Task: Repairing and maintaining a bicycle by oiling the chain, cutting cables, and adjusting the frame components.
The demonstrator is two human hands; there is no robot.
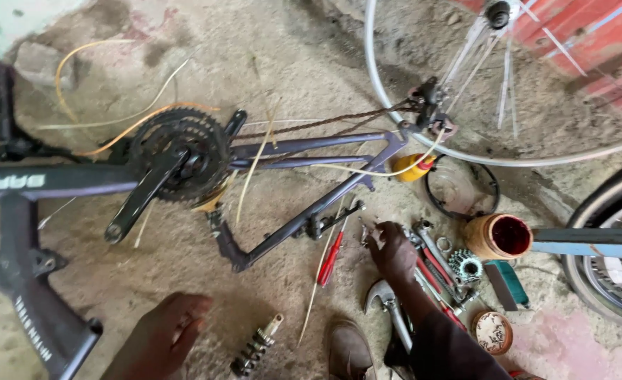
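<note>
— Where is the person's right hand [393,252]?

— Just right of the red-handled screwdriver [330,257], down among a heap of wrenches and tools [434,271] on the dirt floor [290,56]. Its fingers [375,238] curl onto a small metal piece; whether they grip it cannot be told.

— And the left hand [164,339]?

— Well left of the screwdriver, fingers loosely bent and holding nothing, beside a coil spring shock [256,345]. The dark bicycle frame [304,151] lies beyond the screwdriver.
</note>
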